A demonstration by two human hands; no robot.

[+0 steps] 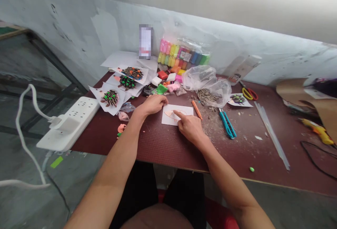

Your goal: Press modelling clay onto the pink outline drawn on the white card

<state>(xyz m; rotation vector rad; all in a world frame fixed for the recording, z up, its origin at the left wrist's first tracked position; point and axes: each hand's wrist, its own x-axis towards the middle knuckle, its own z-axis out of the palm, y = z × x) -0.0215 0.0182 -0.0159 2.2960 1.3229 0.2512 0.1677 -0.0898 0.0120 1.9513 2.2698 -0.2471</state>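
A small white paper (168, 120) lies on the table with an orange outline drawn on it and a flat pale peach piece, likely clay, at its left part. My right hand (191, 126) is over the paper's lower right side. Its index finger is stretched out and its tip touches the drawing, while the other fingers are bent under. My left hand (154, 104) rests by the paper's upper left corner, fingers loosely bent, with nothing visible in them. An orange marker (197, 110) lies just right of the paper.
Behind are coloured clay packs (184, 54), a plastic bag of sunflower seeds (207, 95) and a phone (145, 43). Finished hedgehog pictures (109, 98) and a power strip (71, 123) lie left. On the right are a teal cutter (228, 123), scissors (249, 92), glue sticks (272, 136) and a glue gun (317, 130).
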